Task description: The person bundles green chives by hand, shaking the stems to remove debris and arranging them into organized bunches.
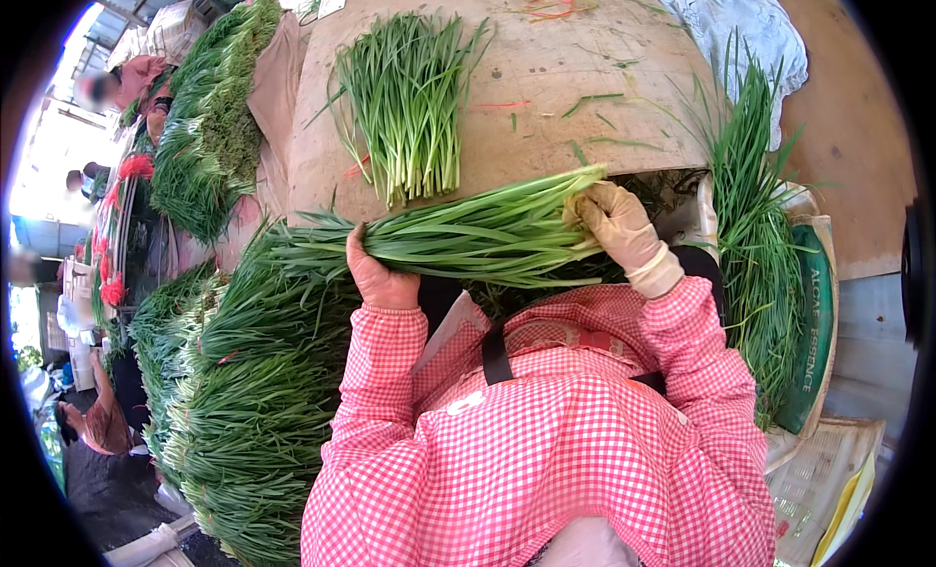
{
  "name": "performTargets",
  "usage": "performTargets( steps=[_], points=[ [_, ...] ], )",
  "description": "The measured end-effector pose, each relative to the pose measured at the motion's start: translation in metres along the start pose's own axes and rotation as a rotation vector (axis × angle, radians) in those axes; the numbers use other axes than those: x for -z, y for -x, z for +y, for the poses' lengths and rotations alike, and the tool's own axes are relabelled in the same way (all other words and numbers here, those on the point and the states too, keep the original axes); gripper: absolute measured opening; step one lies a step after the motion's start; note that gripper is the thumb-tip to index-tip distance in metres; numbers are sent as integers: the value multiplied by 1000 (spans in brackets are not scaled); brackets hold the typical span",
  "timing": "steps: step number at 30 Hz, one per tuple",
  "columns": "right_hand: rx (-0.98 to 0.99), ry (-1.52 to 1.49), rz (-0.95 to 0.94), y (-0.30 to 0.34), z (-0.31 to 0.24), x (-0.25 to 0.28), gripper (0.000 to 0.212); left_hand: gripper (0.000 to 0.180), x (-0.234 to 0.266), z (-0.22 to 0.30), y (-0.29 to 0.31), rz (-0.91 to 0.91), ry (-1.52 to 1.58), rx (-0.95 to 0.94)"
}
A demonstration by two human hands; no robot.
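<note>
A bunch of garlic chives [478,234] lies level across both my hands, pale stem ends to the right and green leaf tips to the left. My bare left hand [385,277] is wrapped round the leafy part, its thumb on top. At the stem ends, my right hand [624,231] wears a cream glove, with the fingers closed on some stalks. Just beyond, a second bunch of garlic chives [409,104] rests on the wooden board [585,70], its stems pointing toward me.
Stacked chives [263,411] fill my left side. Loose long chives [756,226] stand at my right beside a green sack [811,323]. Red ties [554,3] and leaf scraps lie on the board, and a pale blue cloth [736,40] at far right. Several people are at left.
</note>
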State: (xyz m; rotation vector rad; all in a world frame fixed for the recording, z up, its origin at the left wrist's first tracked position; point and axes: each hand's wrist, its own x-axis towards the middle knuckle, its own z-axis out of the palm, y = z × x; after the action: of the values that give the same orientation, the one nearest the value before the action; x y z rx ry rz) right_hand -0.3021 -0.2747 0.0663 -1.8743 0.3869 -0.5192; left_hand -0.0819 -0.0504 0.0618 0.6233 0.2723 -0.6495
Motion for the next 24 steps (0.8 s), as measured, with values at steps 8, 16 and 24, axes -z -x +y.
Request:
performTargets(
  steps=[8,16,24],
  points=[
    [-304,-539,481,13,11,58,22,32,10,20,-3,5,13,56],
    [-42,-237,157,28,-23,14,44,36,33,29,-19,-30,-20,33],
    [-136,-388,-45,54,-40,-22,13,36,32,44,-24,-156,62,38]
  ],
)
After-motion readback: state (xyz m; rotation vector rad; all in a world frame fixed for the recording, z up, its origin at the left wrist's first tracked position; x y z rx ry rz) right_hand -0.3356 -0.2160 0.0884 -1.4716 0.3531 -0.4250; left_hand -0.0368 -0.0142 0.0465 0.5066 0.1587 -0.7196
